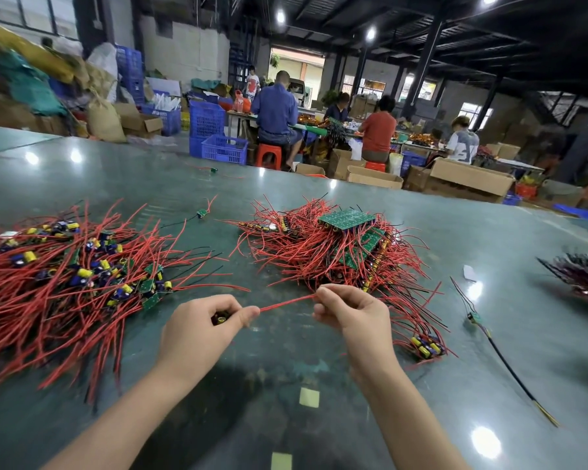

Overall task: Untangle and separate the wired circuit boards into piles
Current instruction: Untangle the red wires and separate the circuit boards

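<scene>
A thin red insulated wire (287,302) is stretched taut between both hands: pinched by the right hand (353,312), its small capacitor-studded circuit board (220,318) gripped in the curled left hand (201,329), near the table's front.

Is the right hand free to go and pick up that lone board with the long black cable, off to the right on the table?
Probably not right now. The right hand is pinching a red wire stretched to the left hand. The lone board lies beside it on bare table, nothing between, so letting go should free the way.
</scene>
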Action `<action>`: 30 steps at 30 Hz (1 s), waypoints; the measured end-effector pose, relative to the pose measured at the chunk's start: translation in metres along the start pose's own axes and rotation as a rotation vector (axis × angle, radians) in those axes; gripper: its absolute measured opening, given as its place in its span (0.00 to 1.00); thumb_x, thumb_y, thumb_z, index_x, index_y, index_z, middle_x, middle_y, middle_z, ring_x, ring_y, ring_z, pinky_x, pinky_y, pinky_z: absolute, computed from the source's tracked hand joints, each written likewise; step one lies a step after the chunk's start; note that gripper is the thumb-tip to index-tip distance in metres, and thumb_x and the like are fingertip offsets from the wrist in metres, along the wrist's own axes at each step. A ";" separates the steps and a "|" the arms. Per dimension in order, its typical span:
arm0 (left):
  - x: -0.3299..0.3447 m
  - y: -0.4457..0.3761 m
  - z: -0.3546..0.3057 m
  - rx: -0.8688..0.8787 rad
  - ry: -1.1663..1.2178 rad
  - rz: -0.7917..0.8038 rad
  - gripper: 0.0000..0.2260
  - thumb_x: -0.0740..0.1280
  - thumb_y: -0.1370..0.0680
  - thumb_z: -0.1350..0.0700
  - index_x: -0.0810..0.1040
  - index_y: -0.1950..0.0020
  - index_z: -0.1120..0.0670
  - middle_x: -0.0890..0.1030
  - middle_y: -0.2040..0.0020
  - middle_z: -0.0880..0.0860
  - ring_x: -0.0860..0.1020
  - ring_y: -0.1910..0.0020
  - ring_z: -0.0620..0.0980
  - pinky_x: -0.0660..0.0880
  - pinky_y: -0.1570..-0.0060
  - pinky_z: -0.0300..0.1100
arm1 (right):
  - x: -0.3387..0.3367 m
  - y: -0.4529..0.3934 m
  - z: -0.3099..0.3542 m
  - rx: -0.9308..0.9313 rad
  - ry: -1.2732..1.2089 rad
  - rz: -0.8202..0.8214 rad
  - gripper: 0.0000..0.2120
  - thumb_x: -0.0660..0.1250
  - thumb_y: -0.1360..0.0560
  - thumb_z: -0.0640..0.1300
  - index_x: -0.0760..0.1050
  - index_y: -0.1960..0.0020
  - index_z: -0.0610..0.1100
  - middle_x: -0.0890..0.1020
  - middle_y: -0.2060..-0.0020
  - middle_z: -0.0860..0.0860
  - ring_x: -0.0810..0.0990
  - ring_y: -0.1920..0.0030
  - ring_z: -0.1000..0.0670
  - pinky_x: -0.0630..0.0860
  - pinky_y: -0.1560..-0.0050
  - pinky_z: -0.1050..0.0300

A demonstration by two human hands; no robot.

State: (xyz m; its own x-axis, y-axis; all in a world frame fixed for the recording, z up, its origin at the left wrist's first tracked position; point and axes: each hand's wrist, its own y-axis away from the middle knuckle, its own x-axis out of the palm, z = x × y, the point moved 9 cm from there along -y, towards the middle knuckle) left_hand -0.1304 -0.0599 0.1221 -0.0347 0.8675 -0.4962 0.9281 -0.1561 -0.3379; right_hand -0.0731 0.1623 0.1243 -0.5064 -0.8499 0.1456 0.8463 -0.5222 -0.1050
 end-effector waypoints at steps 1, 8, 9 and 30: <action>0.001 -0.001 0.000 -0.001 0.004 0.008 0.09 0.71 0.29 0.43 0.78 0.66 0.44 0.75 0.76 0.47 0.79 0.68 0.50 0.74 0.62 0.47 | -0.001 0.000 0.001 -0.021 0.041 -0.015 0.06 0.72 0.30 0.34 0.82 0.63 0.43 0.82 0.73 0.50 0.81 0.72 0.53 0.80 0.64 0.62; 0.005 0.002 -0.002 0.018 -0.042 0.019 0.10 0.69 0.31 0.36 0.77 0.65 0.41 0.76 0.75 0.44 0.78 0.70 0.46 0.72 0.64 0.43 | -0.007 -0.004 0.006 -0.102 0.173 -0.032 0.06 0.71 0.29 0.35 0.82 0.63 0.44 0.82 0.73 0.51 0.82 0.71 0.54 0.77 0.66 0.66; 0.003 0.001 0.000 0.004 -0.018 0.019 0.13 0.70 0.33 0.34 0.78 0.65 0.42 0.75 0.76 0.44 0.79 0.70 0.47 0.73 0.63 0.45 | -0.004 -0.005 0.002 -0.066 0.113 0.006 0.05 0.70 0.28 0.35 0.82 0.61 0.42 0.82 0.73 0.50 0.81 0.71 0.54 0.78 0.65 0.65; 0.018 -0.009 0.017 -0.274 0.993 0.089 0.11 0.59 0.22 0.67 0.74 0.56 0.51 0.85 0.52 0.48 0.76 0.55 0.41 0.67 0.56 0.40 | 0.009 0.021 0.033 -0.454 0.232 -0.061 0.09 0.63 0.23 0.41 0.80 0.55 0.51 0.83 0.60 0.55 0.79 0.57 0.58 0.71 0.57 0.70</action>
State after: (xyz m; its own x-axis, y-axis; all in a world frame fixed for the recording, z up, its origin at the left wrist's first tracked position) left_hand -0.1453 -0.0511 0.1028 0.2441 0.8762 0.4155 0.9693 -0.2336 -0.0769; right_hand -0.0546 0.1456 0.1555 -0.6194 -0.7834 -0.0521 0.6832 -0.5051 -0.5273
